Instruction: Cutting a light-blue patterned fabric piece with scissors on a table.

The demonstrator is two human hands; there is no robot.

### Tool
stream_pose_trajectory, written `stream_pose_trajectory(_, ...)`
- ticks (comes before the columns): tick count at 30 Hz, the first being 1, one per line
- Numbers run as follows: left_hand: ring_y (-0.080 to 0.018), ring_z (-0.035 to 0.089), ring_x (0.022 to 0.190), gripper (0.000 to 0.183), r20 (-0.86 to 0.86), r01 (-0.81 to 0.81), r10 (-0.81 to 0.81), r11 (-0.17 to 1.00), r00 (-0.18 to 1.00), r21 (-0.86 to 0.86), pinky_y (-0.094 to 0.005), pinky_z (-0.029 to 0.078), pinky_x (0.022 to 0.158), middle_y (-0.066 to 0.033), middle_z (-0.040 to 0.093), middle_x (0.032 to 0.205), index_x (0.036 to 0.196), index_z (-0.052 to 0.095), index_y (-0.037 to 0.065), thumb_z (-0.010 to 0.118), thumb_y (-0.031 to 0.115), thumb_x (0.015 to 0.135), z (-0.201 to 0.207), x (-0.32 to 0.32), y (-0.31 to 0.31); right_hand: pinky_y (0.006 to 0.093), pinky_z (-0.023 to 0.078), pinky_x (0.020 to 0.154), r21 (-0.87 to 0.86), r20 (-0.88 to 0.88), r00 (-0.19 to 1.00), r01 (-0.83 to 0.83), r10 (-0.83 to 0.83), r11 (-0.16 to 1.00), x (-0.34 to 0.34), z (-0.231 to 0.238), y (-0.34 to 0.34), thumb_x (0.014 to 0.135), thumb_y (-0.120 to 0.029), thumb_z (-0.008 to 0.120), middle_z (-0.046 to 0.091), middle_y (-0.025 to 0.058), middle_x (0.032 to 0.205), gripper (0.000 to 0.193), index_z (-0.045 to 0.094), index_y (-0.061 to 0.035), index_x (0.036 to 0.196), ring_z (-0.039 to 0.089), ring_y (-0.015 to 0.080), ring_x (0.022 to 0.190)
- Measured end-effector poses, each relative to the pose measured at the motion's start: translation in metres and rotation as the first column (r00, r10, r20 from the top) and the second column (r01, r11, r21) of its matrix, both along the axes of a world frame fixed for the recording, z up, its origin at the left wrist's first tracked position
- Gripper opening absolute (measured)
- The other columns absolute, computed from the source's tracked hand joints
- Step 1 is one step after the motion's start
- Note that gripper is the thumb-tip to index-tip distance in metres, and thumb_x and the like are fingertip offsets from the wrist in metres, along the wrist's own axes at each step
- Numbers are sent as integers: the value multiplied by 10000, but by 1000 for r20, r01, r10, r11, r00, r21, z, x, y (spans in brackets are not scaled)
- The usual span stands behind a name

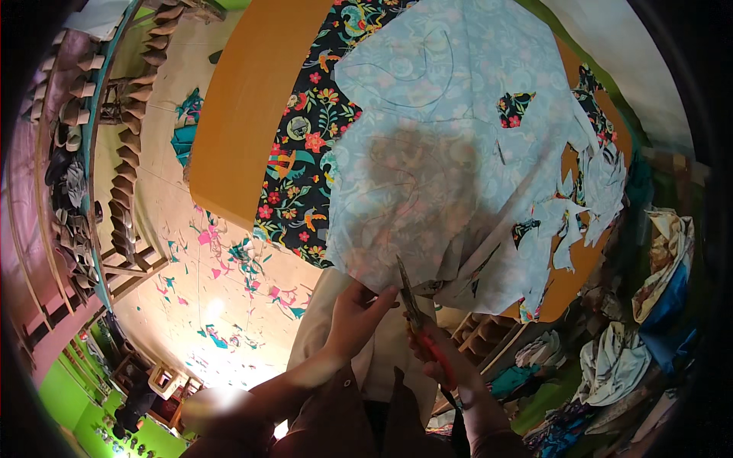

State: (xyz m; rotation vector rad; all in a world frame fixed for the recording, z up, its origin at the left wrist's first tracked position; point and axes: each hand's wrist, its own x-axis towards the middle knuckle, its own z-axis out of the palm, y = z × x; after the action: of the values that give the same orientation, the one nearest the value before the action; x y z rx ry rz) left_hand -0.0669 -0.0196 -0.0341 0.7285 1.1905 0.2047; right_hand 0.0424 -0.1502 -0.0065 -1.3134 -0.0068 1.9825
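Observation:
A pale, thin fabric [473, 61], marked with drawn curved lines, lies over a dark floral fabric [294, 160] on an orange-brown table [229, 114]. At the near edge of the pale sheet, my left hand [359, 314] is closed on the fabric, thumb on top and fingers partly hidden. My right hand [441, 351] grips a pair of scissors [412, 305] by the red handles. The blades point away from me, close to that same edge; whether cloth lies between them I cannot tell. A dark shadow falls across the sheet in front of my hands.
Ragged cut-out strips [569, 221] cover the table's right side. Colourful scraps [244, 259] are scattered over the floor at left, beside racks of shoe lasts [126, 183]. Heaped cloth [611, 362] lies at lower right. A person [137, 401] is at far lower left.

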Motion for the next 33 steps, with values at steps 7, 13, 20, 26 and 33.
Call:
stream_pose_trajectory(7,-103,588,660,258,-106,131,-130,991,986,2,-214,453,627,-72,621,693,833,585,-37,612,215,782,1,-3,4,155,326,660,-18,-6,998,62,-62,998,-3,1,1,426,-771,577,383,-49,907,1134,292,-71,1271,378,30,759)
stream_pose_trajectory(13,-92,578,633,247,-87,123,-124,992,988,-21,-211,448,611,-67,618,678,794,593,-32,612,214,780,1,-9,11,128,279,518,-45,-27,1000,4,-5,999,-2,-9,-9,404,-761,593,375,-60,777,1103,363,-71,1232,341,4,629)
stream_pose_trajectory(20,-58,535,584,220,-45,356,-359,932,932,-66,-206,411,550,-31,598,629,720,614,-8,613,207,768,5,-21,23,133,276,545,-31,68,995,-65,67,997,-3,-9,3,461,-680,619,360,-53,763,1027,354,-61,1237,329,6,619)
stream_pose_trajectory(26,-67,542,582,233,-24,375,-377,925,926,-70,-215,411,537,-31,598,625,715,614,-13,615,216,761,1,-34,29,119,289,567,99,85,965,-257,250,961,9,-26,-10,715,-473,587,383,-53,775,703,354,-67,1240,345,8,622)
stream_pose_trajectory(33,-74,552,595,238,-79,545,-551,834,831,-90,-222,421,541,-44,598,633,753,612,-15,616,223,751,-4,-44,35,127,285,544,-221,-216,975,-107,59,969,7,-23,2,733,-497,566,358,-66,709,645,427,-57,1184,337,18,582)
